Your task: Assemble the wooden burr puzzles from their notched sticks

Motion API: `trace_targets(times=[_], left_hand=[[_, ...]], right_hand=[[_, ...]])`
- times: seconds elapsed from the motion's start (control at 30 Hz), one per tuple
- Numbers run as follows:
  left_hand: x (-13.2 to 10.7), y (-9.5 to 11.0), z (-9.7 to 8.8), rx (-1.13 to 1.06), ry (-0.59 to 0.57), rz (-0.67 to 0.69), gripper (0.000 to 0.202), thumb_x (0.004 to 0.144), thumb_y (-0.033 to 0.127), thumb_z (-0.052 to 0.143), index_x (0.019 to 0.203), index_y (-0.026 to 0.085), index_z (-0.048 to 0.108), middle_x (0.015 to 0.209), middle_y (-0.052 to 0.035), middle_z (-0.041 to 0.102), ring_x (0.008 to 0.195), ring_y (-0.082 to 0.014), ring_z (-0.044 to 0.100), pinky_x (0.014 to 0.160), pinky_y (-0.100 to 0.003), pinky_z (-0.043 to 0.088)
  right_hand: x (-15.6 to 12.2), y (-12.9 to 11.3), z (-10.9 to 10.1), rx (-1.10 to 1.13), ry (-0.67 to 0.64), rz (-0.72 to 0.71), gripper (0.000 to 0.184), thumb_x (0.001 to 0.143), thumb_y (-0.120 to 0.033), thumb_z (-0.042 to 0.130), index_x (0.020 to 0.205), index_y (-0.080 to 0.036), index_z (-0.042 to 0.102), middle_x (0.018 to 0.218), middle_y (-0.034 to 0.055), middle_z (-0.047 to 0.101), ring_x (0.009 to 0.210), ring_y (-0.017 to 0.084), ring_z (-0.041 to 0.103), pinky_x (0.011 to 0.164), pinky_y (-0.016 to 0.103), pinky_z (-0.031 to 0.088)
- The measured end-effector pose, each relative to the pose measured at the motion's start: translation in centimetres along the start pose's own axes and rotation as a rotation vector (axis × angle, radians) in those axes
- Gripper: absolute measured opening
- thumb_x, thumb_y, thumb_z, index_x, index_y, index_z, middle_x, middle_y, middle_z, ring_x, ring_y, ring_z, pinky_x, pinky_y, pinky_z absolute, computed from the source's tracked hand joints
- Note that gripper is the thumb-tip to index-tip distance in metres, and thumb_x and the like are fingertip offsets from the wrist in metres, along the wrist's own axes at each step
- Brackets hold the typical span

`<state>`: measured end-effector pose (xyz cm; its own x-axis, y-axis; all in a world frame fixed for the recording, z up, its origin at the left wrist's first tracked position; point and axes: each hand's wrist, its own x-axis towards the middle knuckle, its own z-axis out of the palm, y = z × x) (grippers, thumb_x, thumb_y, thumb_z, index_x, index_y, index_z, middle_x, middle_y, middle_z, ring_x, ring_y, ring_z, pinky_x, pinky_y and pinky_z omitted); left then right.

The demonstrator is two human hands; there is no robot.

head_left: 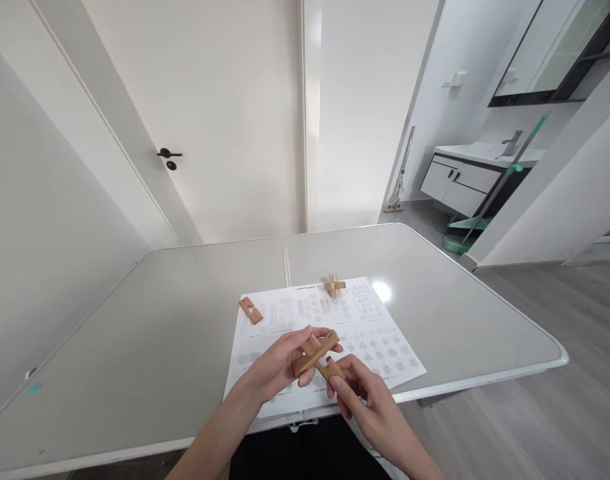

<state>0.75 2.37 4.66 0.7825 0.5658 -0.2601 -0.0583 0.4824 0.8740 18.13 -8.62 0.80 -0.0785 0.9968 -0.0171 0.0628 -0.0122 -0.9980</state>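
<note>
Over the printed sheet (pixel 379 327), my left hand (pixel 279 363) is closed around wooden puzzle pieces (pixel 317 350) that lie crossed over each other. My right hand (pixel 362 393) pinches another notched wooden piece (pixel 329 369) between thumb and fingers; its far end meets the crossed pieces. Whether it sits inside a notch there, I cannot tell. A loose notched wooden piece (pixel 251 311) lies flat at the sheet's upper left. An assembled wooden burr puzzle (pixel 334 286) stands on the sheet's top edge. My fingers hide part of the held pieces.
The sheet lies on a grey table (pixel 135 347) with a white rim and a seam across its middle. Behind it is a white door with a black handle (pixel 169 154). At the right are a sink cabinet (pixel 459 180), a mop (pixel 403 173) and a green dustpan (pixel 457 243).
</note>
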Motion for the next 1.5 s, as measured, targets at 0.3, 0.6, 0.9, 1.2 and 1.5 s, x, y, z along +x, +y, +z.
trace_targets(times=[0.3,0.6,0.9,1.2,1.5], left_hand=[[0.0,0.1,-0.1,-0.012,0.055,0.011,0.037,0.099,0.044,0.061,0.125,0.020,0.069,0.125,-0.0158,0.068,0.043,0.0002,0.041,0.044,-0.024,0.025],[-0.7,0.2,-0.1,0.000,0.100,-0.017,0.034,0.092,0.037,0.071,0.122,0.021,0.068,0.104,-0.0093,0.075,0.037,0.0000,0.040,0.042,-0.022,0.023],[-2.4,2.2,-1.8,-0.030,0.416,0.191,0.031,0.095,0.041,0.067,0.120,0.025,0.072,0.132,-0.0110,0.064,0.046,0.0024,0.036,0.049,-0.019,0.036],[-6.0,1.2,-7.0,0.492,0.908,0.206,0.056,0.093,0.049,0.056,0.143,0.026,0.053,0.112,-0.0100,0.074,0.083,-0.0211,0.068,0.074,-0.034,0.052],[-5.2,-1.6,-11.3,0.470,1.015,0.128,0.048,0.094,0.036,0.051,0.139,0.019,0.052,0.127,-0.0161,0.071,0.111,-0.0279,0.071,0.098,-0.045,0.053]], right_hand=[[-0.8,-0.3,-1.0,-0.100,-0.009,0.010,0.036,0.102,-0.055,0.047,0.090,-0.022,0.056,0.073,-0.0003,0.059,0.062,0.015,0.053,0.054,0.026,0.034],[-1.1,0.1,-1.4,-0.177,-0.017,-0.002,0.034,0.102,-0.053,0.046,0.091,-0.023,0.056,0.074,0.0011,0.059,0.064,0.017,0.053,0.050,0.025,0.032],[-1.9,0.0,-2.0,-0.260,-0.032,-0.016,0.032,0.103,-0.051,0.046,0.088,-0.024,0.056,0.071,0.0000,0.058,0.064,0.017,0.052,0.053,0.027,0.031],[0.2,0.5,-1.9,-0.149,0.037,0.061,0.042,0.098,-0.063,0.048,0.088,-0.023,0.056,0.075,0.0019,0.065,0.062,0.017,0.057,0.055,0.028,0.038],[7.6,-0.4,0.6,-0.244,0.034,0.019,0.029,0.097,-0.050,0.054,0.084,-0.024,0.053,0.079,0.0018,0.075,0.058,0.016,0.060,0.058,0.028,0.043]])
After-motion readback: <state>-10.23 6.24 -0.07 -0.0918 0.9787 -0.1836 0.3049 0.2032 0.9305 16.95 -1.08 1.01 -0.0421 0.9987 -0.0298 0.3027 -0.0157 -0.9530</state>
